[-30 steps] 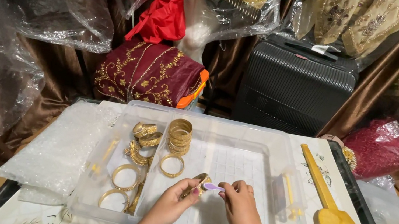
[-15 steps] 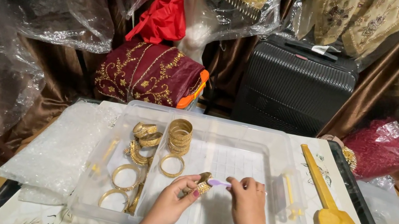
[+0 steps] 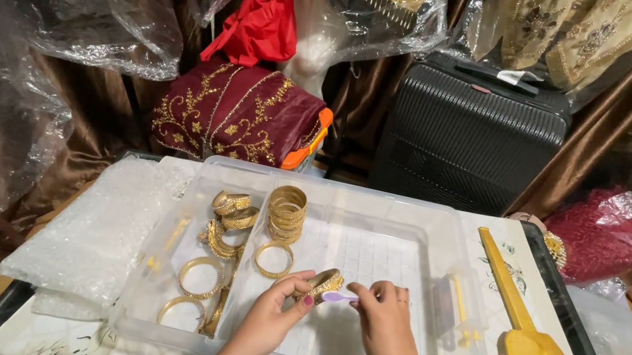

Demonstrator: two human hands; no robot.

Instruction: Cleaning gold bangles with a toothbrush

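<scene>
The left hand (image 3: 276, 313) keeps a closed grip on a gold bangle (image 3: 323, 282) — the right hand (image 3: 385, 324) pinches a small purple-tipped tool (image 3: 340, 298) against it.

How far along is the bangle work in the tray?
Looks done: a neat stack of gold bangles stands in the clear tray. In hand: the left hand holds one bangle while the right hand applies a small purple tool. Left: loose bangles lie scattered at the tray's left.
</scene>
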